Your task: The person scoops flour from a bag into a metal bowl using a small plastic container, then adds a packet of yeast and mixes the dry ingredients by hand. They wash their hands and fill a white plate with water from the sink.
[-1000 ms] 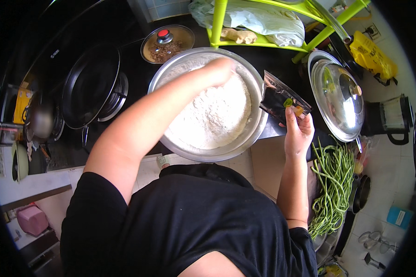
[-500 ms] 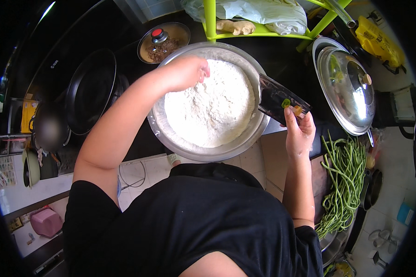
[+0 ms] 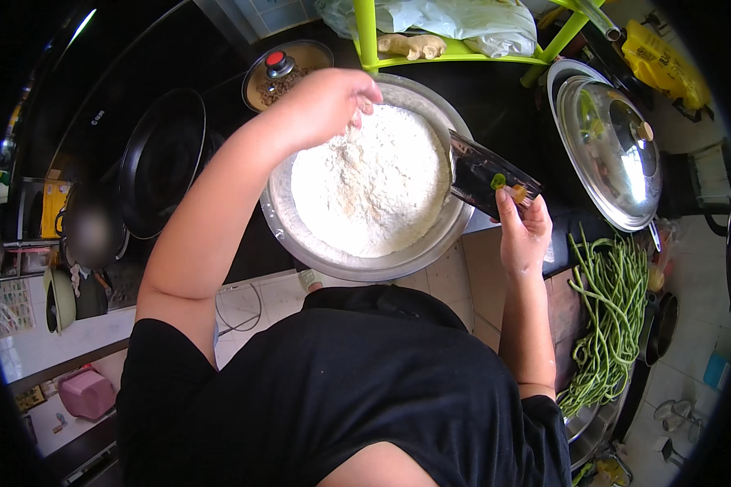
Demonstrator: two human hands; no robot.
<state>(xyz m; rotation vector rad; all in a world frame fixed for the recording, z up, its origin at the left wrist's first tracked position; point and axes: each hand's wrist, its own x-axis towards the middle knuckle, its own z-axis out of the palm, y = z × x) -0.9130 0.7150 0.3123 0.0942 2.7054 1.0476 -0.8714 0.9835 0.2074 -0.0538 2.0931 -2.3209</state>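
Observation:
A wide metal bowl stands in front of me, with a broad heap of white flour inside. Above its far left part hovers my left hand, fingers curled down and drawn together. What they hold, if anything, is too small to name. Light brown specks lie on the flour below that hand. At the bowl's right rim my right hand grips a black packet by its near end, thumb on top. The packet slants with its far end over the rim.
A pan with a red-knobbed glass lid sits behind the bowl. Left is a dark pan. A green rack holds ginger. To the right are a lidded metal pot and long green beans.
My left hand has risen slightly and shifted a little right over the bowl. Light brown specks now show on the flour. The packet in my right hand has barely moved.

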